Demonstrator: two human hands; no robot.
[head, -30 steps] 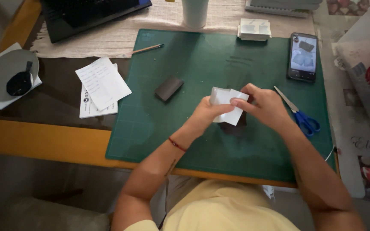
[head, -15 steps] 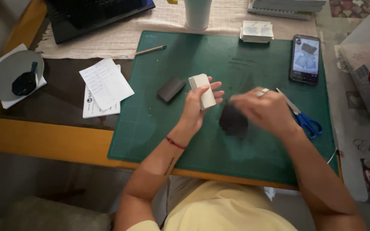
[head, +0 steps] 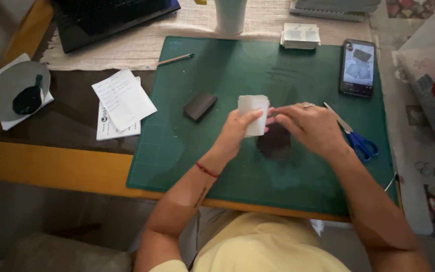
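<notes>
Plate in grey sits at the far left of the frame on a white sheet, with a dark rounded object lying on it. Right of it, two white paper slips overlap on the brown table, and a pencil lies at the upper left edge of the green cutting mat. On the mat's left half rests a small dark rectangular block. At centre frame the left hand pinches a small white card, thumb across its lower part, holding it upright above the mat. Just right, the right hand, wearing a ring, has its fingertips together touching the card's right edge, hovering over a dark patch on the mat. Further right lie blue-handled scissors; a smartphone and a stack of white cards occupy the upper right.
</notes>
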